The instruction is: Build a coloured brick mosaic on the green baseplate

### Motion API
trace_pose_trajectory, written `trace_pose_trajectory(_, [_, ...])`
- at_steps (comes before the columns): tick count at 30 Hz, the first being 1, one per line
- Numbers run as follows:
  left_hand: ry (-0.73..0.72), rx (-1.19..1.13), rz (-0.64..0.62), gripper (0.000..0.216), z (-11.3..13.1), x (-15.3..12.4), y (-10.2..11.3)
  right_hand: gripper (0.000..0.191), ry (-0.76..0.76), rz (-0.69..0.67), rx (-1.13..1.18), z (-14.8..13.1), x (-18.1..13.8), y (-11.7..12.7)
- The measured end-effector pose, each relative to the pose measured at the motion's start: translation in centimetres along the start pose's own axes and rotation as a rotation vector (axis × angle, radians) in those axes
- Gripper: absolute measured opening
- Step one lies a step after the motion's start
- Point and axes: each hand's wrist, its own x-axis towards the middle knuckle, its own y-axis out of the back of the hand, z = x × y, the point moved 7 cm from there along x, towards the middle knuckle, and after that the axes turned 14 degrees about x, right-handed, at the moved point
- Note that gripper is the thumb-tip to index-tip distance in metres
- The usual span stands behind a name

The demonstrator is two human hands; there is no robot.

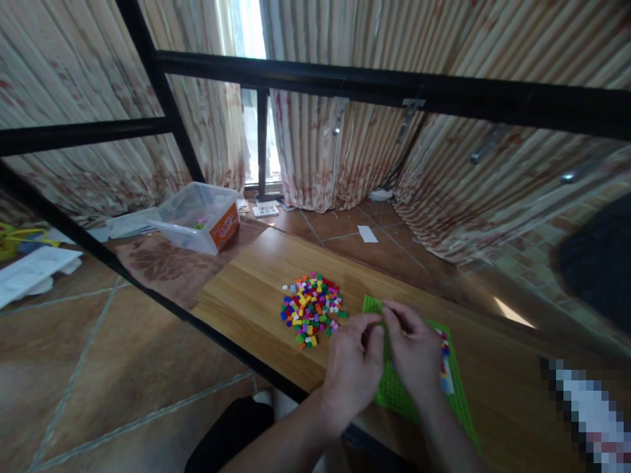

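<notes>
Both hands are held close together, the left hand and the right hand each with thumb and fingers drawn narrow and the tips nearly meeting; whether a small piece is gripped between them cannot be told. Directly beneath the hands lies a green studded baseplate, flat and partly covered by them. Just beyond the outer edge of the right hand, a row of multicoloured toy bricks stands on the baseplate. To the left of the left hand, just beside it, is a loose heap of small toy bricks in mixed colours, red, yellow, blue, green, pink and white among them. Baseplate and heap both rest on a wood-grain surface. Well to the right of the hands is a pale object, too pixelated to identify. Ahead of the hands, past the surface, a white sheet of paper lies on the tiled floor. Farther off, ahead and to the left, sits a clear plastic bin with an orange label. Pleated patterned curtains hang farthest away.
</notes>
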Motion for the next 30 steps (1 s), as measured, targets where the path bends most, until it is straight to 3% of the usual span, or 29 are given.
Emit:
trace_pose_trajectory(3, [0.043, -0.170, 0.162, 0.025, -0.7, 1.0, 3.7, 0.024, -0.035, -0.251, -0.167, 0.1, 1.4, -6.3])
trace_pose_trajectory(5, [0.119, -0.238, 0.308, 0.024, -2.0, 1.8, 6.6, 0.016, -0.054, -0.257, -0.237, 0.7, 2.5, -8.9])
trace_pose_trajectory(8, [0.179, -0.309, 0.454, 0.023, -3.7, 2.6, 9.9, 0.012, -0.061, -0.268, -0.412, 1.9, 3.6, -10.8])
trace_pose_trajectory(11, [0.207, -0.369, 0.499, 0.022, -4.7, 2.8, 11.6, 0.014, -0.056, -0.270, -0.486, 2.9, 4.2, -11.2])
trace_pose_trajectory(18, [0.233, -0.439, 0.462, 0.019, -4.8, 2.7, 11.7, 0.013, -0.132, -0.354, -0.481, 3.4, 4.8, -11.7])
trace_pose_trajectory(25, [0.225, -0.474, 0.438, 0.016, -4.6, 2.8, 11.7, 0.006, -0.184, -0.382, -0.487, 2.8, 4.5, -10.5])
trace_pose_trajectory(30, [0.235, -0.461, 0.423, 0.017, -5.0, 2.8, 11.7, 0.021, -0.174, -0.391, -0.491, 1.7, 5.1, -10.6])
